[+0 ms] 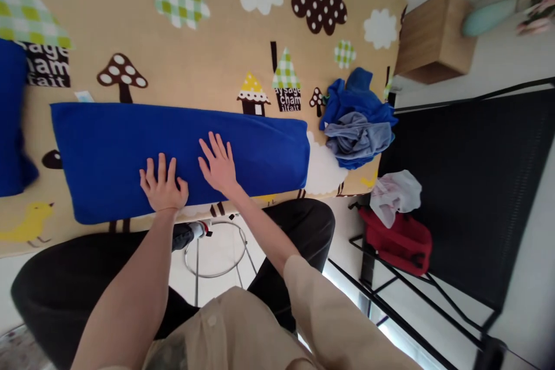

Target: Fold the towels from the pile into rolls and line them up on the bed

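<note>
A long blue cloth [269,153], folded into a flat strip, lies across the front of the patterned tablecloth [182,63]. My left hand [162,186] rests palm down near the middle of the strip, its fingers spread. Just to the right of it, my right hand [219,165] also lies on the cloth with its fingers stretched out and apart. Neither hand grips anything. The strip looks smooth, with a slightly bent right edge.
A crumpled heap of blue cloths [362,89] with a grey-blue cloth [359,133] on top sits at the right. Another blue cloth [11,127] is at the left edge. Beyond the table's right end are a wooden box [433,40], a red bag [396,243] and a white plastic bag [396,193].
</note>
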Demonstrator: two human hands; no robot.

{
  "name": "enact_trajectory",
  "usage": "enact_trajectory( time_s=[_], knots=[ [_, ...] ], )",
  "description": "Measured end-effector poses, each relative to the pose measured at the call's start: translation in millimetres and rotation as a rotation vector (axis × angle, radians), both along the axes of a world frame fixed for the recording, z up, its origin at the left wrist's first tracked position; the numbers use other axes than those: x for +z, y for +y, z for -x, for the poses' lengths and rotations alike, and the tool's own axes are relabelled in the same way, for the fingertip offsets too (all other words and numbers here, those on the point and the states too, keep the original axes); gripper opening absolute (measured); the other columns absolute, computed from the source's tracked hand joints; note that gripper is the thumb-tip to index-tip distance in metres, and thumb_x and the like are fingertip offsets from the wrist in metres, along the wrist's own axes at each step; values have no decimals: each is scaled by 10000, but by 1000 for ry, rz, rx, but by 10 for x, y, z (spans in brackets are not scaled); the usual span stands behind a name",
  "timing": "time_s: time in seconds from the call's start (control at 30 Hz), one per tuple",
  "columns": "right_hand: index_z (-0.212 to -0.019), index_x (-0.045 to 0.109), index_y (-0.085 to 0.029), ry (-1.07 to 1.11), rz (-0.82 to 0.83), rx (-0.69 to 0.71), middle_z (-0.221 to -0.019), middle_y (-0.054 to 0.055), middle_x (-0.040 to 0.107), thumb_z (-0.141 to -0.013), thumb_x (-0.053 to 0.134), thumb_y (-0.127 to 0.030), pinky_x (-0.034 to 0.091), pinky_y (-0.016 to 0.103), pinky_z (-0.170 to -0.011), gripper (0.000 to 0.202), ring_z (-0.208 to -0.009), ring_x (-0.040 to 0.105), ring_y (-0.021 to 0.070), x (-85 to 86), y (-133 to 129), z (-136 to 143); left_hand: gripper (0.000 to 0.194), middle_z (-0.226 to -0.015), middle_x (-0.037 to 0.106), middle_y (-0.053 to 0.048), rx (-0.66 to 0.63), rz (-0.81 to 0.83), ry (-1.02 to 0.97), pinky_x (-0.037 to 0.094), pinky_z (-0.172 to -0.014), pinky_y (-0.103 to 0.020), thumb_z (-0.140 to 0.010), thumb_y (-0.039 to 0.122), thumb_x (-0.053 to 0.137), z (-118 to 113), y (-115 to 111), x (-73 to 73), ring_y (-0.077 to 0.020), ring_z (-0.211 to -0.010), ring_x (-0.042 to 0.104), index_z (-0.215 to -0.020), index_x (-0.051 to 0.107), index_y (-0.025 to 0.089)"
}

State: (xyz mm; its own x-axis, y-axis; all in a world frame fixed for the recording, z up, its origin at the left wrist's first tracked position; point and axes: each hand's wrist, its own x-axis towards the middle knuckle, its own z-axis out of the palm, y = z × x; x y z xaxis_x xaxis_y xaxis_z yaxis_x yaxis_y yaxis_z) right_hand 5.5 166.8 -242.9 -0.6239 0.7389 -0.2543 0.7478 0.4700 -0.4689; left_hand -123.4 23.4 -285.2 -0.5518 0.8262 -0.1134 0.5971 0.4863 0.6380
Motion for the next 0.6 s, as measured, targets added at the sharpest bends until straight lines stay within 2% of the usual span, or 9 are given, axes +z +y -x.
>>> enact_trajectory(
  time_s=[0.1,0.17,0.3,0.43,0.53,0.6],
  knots=[
    [-1678,338,-268,-4,-58,176,-1767,4,225,-1117,339,-437,59,495,-1368,586,-1667,99,196,-79,521,-179,792,-1732,305,-125,6,-6,-41,-39,-1304,-698,-817,277,606,9,-4,-4,-400,-1650,76,-1598,495,199],
    [-1674,349,-265,-41,-107,232,-1770,11,216,-1115,339,-468,58,497,-1367,595,-1666,112,207,-130,867,-499,802,-1734,303,-120,6,-9,-52,-45,-1302,-703,-810,273,614,11,-8,-14,-407,-1648,74,-1600,490,206],
    [-1678,337,-231,-124,-181,215,-1774,35,205,-1114,278,-484,92,508,-1364,621,-1664,133,213,-165,1442,-1257,808,-1734,307,-115,-1,-9,-35,-32,-1300,-709,-805,271,619,15,-17,-41,-417,-1643,94,-1599,491,205],
    [-1677,334,-212,-156,-215,147,-1769,55,231,-1105,263,-485,121,518,-1359,638,-1660,156,215,-181,1755,-1778,819,-1738,294,-120,-2,-8,-51,-48,-1298,-709,-804,276,623,17,-19,-48,-424,-1643,79,-1607,478,204],
    [-1662,358,-203,-129,-260,76,-1755,71,275,-1098,262,-502,157,523,-1352,646,-1649,201,215,-206,1864,-1940,813,-1741,288,-111,8,-2,-71,-59,-1294,-715,-811,283,617,12,-19,-41,-426,-1644,68,-1609,477,212],
    [-1632,415,-212,-95,-265,33,-1718,79,364,-1098,257,-489,205,531,-1341,622,-1619,287,218,-203,1949,-1995,809,-1745,279,-105,15,2,-87,-71,-1295,-712,-817,287,612,8,-21,-38,-422,-1646,51,-1611,474,214]
  ],
)
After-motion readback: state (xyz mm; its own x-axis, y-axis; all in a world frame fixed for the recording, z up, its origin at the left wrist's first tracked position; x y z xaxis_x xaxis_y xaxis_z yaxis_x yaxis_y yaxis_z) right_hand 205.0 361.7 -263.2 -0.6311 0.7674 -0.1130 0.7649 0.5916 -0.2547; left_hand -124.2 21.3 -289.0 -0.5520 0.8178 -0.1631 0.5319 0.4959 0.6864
